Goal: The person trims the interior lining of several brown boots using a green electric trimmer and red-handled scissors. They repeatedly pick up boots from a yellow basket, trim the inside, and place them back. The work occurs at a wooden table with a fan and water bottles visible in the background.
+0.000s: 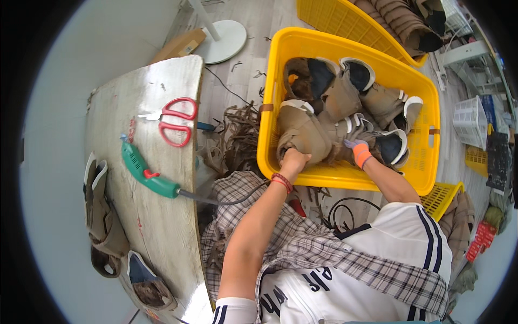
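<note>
A large yellow plastic basket [356, 182] in front of me holds several brown shoe uppers with white-edged, dark-lined collars. My left hand [295, 160], with red bands at its wrist, grips the lower end of a brown shoe upper [302, 128] at the basket's near left. Its fingers are curled into the open end, partly out of sight. My right hand [360, 151] wears an orange glove with purple fingers. It reaches over the near rim, with its fingers stretched onto the uppers in the middle; their tips are partly hidden.
On the wooden table [167, 232] at left lie red-handled scissors [175, 121] and a green corded hand tool [145, 170]. More uppers [148, 283] hang near its outer edge. Brown scraps [240, 129] heap beside the basket. Behind stands another yellow basket [345, 24]. A cable [345, 208] loops below.
</note>
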Demonstrator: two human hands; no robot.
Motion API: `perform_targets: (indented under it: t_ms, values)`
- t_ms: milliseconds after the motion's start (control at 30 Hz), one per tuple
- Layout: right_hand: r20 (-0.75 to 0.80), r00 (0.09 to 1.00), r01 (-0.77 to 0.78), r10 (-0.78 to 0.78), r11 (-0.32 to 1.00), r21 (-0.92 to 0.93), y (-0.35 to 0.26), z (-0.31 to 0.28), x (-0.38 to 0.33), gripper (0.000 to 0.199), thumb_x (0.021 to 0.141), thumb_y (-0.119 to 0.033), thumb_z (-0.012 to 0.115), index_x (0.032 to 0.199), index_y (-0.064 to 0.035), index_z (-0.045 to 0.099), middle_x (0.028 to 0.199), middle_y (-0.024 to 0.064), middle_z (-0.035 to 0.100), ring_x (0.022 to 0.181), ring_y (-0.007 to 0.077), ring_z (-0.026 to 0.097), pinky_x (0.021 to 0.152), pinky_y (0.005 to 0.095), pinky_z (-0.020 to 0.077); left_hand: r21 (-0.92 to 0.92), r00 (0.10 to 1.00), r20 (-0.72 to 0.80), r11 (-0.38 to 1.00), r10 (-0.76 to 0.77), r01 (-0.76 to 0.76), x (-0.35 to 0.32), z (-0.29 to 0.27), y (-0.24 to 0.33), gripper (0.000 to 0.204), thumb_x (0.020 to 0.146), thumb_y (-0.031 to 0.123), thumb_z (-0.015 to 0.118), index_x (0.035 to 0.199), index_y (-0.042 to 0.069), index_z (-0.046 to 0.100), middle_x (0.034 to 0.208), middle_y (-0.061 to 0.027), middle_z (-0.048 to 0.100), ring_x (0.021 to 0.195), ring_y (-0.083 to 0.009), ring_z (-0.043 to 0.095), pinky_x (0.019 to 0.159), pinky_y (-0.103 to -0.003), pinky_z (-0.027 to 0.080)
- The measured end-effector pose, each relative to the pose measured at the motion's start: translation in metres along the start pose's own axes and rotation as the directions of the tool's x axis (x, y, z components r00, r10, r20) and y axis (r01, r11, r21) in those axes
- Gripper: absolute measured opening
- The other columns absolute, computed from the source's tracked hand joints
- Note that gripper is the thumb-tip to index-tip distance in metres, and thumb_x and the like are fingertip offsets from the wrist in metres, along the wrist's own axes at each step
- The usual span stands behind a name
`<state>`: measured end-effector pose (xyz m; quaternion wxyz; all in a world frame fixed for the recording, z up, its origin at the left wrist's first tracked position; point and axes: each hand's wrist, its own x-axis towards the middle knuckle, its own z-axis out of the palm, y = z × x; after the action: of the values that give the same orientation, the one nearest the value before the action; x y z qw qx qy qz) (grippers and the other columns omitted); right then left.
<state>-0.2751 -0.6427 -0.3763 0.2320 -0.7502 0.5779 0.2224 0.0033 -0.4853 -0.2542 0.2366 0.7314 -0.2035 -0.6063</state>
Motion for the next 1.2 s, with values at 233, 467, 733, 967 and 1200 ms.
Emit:
perform_targets:
  t_ms: [233, 467, 733, 967, 1200]
  values:
    - [-0.238, 0.971, 0.226, -0.018, 0.397, 0.890, 0.082, 0.012, 0.007, 0.014, 0.081, -0.014, 0.066, 0.079, -0.0027, 0.058, 0.076, 0.0064, 0.059, 0.072, 0.0159, 0.054, 0.071, 0.0288, 0.0437, 0.000, 0.983, -0.020, 0.983, 0.181, -0.181, -0.129, -0.031, 0.074, 0.047, 0.076, 0.014, 0.069, 0.113, -0.010, 0.053, 0.111, -0.0181, 0.059, 0.102, -0.0269, 0.056, 0.088, -0.033, 0.042]
    - [-0.276, 0.948, 0.244, 0.158, 0.198, 0.949, -0.039, -0.174, -0.113, 0.025, 0.078, 0.007, 0.059, 0.099, 0.0055, 0.047, 0.084, 0.0100, 0.062, 0.089, 0.0210, 0.061, 0.085, 0.0257, 0.0472, -0.332, 0.819, -0.116, 0.755, 0.562, -0.565, -0.183, -0.051, 0.053, 0.035, 0.075, 0.021, 0.068, 0.091, -0.009, 0.061, 0.087, -0.0210, 0.064, 0.086, -0.0330, 0.058, 0.089, -0.039, 0.038]
    - [-0.497, 0.796, 0.579, -0.344, 0.198, 0.791, -0.176, -0.309, -0.180, 0.020, 0.085, 0.008, 0.050, 0.104, 0.0120, 0.053, 0.100, 0.0174, 0.060, 0.092, 0.0254, 0.062, 0.085, 0.0315, 0.0506, -0.551, 0.643, -0.330, 0.412, 0.691, -0.726, -0.336, -0.132, 0.019, 0.033, 0.080, -0.002, 0.062, 0.112, -0.003, 0.055, 0.107, -0.0059, 0.060, 0.099, -0.0139, 0.054, 0.086, -0.027, 0.043]
    - [-0.459, 0.500, 0.701, -0.734, 0.032, 0.712, -0.391, -0.314, -0.316, 0.048, 0.078, 0.003, 0.065, 0.117, 0.0183, 0.042, 0.099, 0.0200, 0.060, 0.091, 0.0243, 0.062, 0.081, 0.0300, 0.0521, -0.382, 0.474, -0.755, 0.284, 0.453, -0.879, -0.483, -0.171, -0.125, 0.059, 0.077, -0.004, 0.061, 0.132, 0.000, 0.040, 0.127, -0.0079, 0.050, 0.116, -0.0194, 0.047, 0.098, -0.032, 0.037]
    - [-0.031, 0.163, 0.735, -0.986, 0.101, 0.671, -0.593, -0.203, -0.355, 0.039, 0.068, -0.023, 0.080, 0.091, 0.0034, 0.064, 0.084, 0.0079, 0.064, 0.073, 0.0133, 0.061, 0.071, 0.0233, 0.0498, -0.287, 0.293, -0.955, 0.104, 0.045, -0.952, -0.500, -0.201, -0.332, 0.051, 0.081, -0.002, 0.056, 0.129, 0.000, 0.043, 0.127, -0.0094, 0.051, 0.119, -0.0245, 0.047, 0.103, -0.039, 0.033]
